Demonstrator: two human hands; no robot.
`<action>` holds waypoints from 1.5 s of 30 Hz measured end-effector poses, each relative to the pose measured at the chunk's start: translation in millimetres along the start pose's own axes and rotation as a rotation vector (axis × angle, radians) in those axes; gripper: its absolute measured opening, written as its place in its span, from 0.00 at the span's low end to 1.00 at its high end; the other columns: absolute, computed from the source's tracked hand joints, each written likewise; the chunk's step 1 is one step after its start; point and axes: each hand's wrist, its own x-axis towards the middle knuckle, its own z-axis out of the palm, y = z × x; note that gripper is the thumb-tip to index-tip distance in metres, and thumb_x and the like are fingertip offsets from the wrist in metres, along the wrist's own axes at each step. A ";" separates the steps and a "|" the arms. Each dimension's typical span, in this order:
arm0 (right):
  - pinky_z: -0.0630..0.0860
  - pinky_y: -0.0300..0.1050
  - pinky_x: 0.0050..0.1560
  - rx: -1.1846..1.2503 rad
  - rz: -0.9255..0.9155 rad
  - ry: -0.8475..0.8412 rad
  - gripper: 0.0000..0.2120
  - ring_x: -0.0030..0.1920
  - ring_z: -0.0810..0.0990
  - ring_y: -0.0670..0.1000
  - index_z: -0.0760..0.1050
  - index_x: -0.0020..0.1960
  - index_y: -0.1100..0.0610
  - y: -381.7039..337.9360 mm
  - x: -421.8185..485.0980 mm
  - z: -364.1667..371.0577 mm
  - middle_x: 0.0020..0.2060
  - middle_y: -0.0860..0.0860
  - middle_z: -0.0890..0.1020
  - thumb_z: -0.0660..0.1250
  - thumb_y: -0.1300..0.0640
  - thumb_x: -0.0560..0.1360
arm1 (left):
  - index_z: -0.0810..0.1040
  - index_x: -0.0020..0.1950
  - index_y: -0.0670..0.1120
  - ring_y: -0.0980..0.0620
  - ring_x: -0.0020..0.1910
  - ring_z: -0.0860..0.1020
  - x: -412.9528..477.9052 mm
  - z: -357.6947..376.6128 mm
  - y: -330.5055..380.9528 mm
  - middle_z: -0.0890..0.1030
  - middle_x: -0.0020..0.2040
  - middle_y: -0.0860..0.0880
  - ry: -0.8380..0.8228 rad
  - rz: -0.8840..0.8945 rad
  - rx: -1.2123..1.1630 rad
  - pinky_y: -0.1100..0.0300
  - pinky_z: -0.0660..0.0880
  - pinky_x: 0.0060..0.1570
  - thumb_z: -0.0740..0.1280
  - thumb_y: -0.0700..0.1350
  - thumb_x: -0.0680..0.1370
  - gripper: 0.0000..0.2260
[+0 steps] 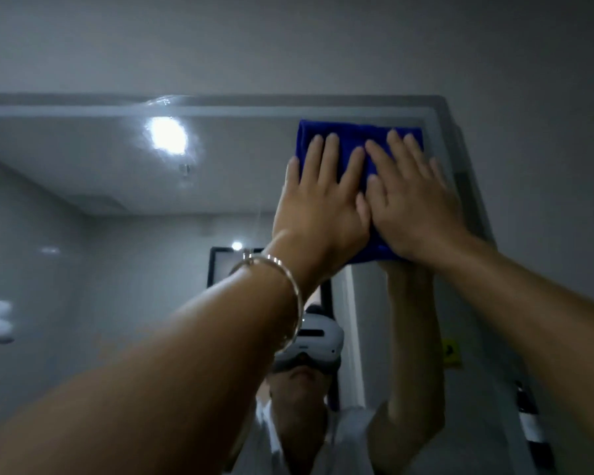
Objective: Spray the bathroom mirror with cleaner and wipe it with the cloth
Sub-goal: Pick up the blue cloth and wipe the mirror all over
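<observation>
Grey bathroom wall, dim; mirror [117, 186] mounted high, pale frame [438, 113] along top and right edge. Blue cloth [357, 135] flat on glass at upper right corner, just beside frame. Left hand [318, 207], bracelet [282, 269] at wrist, fingers straight and spread, pressing cloth; right hand [415, 207] likewise flat, touching left. Lamp reflection [167, 135] at left, hazy smears around it. Spray bottle not in view. Risks, judged: smears left unwiped at left; cloth slipping from under flat palms at full reach, nothing gripping it.
</observation>
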 end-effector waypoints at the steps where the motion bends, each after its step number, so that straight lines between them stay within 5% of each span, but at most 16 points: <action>1: 0.38 0.51 0.74 0.000 0.001 -0.011 0.24 0.76 0.40 0.49 0.44 0.77 0.50 -2.5 -10.7 0.9 0.77 0.51 0.44 0.43 0.49 0.82 | 0.40 0.77 0.49 0.46 0.75 0.38 -10.0 0.8 0.9 0.39 0.77 0.44 -0.009 0.013 0.013 0.49 0.37 0.72 0.42 0.54 0.82 0.25; 6: 0.35 0.50 0.72 -0.015 0.005 -0.009 0.28 0.76 0.38 0.54 0.43 0.77 0.53 -21.8 -22.3 8.4 0.77 0.55 0.43 0.39 0.46 0.79 | 0.39 0.76 0.51 0.48 0.76 0.41 -20.6 -0.3 -28.3 0.42 0.78 0.46 0.003 0.088 0.179 0.47 0.40 0.72 0.35 0.58 0.77 0.28; 11: 0.38 0.52 0.73 0.001 -0.096 0.010 0.26 0.76 0.41 0.53 0.45 0.78 0.51 -16.3 41.2 4.0 0.77 0.54 0.46 0.44 0.47 0.82 | 0.40 0.77 0.53 0.48 0.76 0.42 29.9 -11.4 -46.9 0.43 0.78 0.46 -0.020 -0.048 0.200 0.45 0.42 0.72 0.41 0.59 0.80 0.27; 15: 0.43 0.56 0.74 -0.017 -0.088 0.021 0.25 0.76 0.43 0.52 0.47 0.77 0.50 22.8 85.4 -9.5 0.77 0.52 0.48 0.44 0.47 0.82 | 0.43 0.77 0.51 0.46 0.76 0.43 84.5 -12.2 -15.4 0.44 0.78 0.45 -0.008 -0.115 0.138 0.43 0.42 0.72 0.44 0.55 0.81 0.26; 21: 0.49 0.53 0.74 0.100 -0.004 0.040 0.24 0.76 0.49 0.53 0.47 0.77 0.51 106.2 57.7 -22.1 0.77 0.53 0.50 0.43 0.48 0.82 | 0.48 0.77 0.49 0.44 0.76 0.46 108.8 13.9 64.2 0.48 0.78 0.43 0.112 0.050 0.084 0.43 0.46 0.72 0.46 0.55 0.80 0.26; 29: 0.56 0.50 0.73 0.306 0.029 -0.007 0.24 0.76 0.51 0.52 0.45 0.78 0.53 103.8 -61.6 -7.7 0.77 0.53 0.50 0.45 0.50 0.83 | 0.47 0.77 0.49 0.43 0.76 0.45 2.8 30.2 101.8 0.48 0.78 0.42 0.048 0.125 0.033 0.42 0.44 0.72 0.40 0.56 0.78 0.28; 32: 0.63 0.40 0.63 0.298 0.071 -0.052 0.25 0.73 0.57 0.52 0.44 0.77 0.51 87.6 -115.3 -7.8 0.77 0.54 0.47 0.47 0.51 0.83 | 0.53 0.77 0.46 0.41 0.76 0.50 -52.1 37.7 114.3 0.53 0.77 0.39 0.072 0.106 -0.010 0.42 0.48 0.72 0.43 0.54 0.79 0.27; 35: 0.55 0.31 0.59 0.263 0.129 -0.146 0.26 0.74 0.54 0.51 0.43 0.77 0.53 74.2 -158.8 -12.5 0.77 0.54 0.43 0.48 0.52 0.83 | 0.53 0.77 0.46 0.41 0.76 0.51 -94.5 39.3 125.6 0.53 0.77 0.40 0.019 0.093 -0.016 0.43 0.48 0.72 0.44 0.53 0.79 0.27; 40: 0.57 0.44 0.70 0.064 0.165 -0.295 0.28 0.76 0.49 0.57 0.39 0.77 0.58 54.8 -220.1 -16.9 0.76 0.60 0.40 0.48 0.51 0.82 | 0.50 0.77 0.46 0.42 0.76 0.49 -162.0 39.6 131.4 0.51 0.77 0.40 -0.108 0.114 0.000 0.43 0.48 0.72 0.44 0.53 0.80 0.26; 45: 0.43 0.54 0.72 -0.094 0.082 -0.391 0.27 0.75 0.40 0.58 0.38 0.74 0.60 38.3 -285.3 -9.7 0.75 0.63 0.45 0.38 0.48 0.79 | 0.47 0.77 0.45 0.42 0.76 0.47 -232.0 36.6 138.4 0.48 0.77 0.40 -0.201 0.097 -0.034 0.44 0.46 0.73 0.42 0.53 0.80 0.26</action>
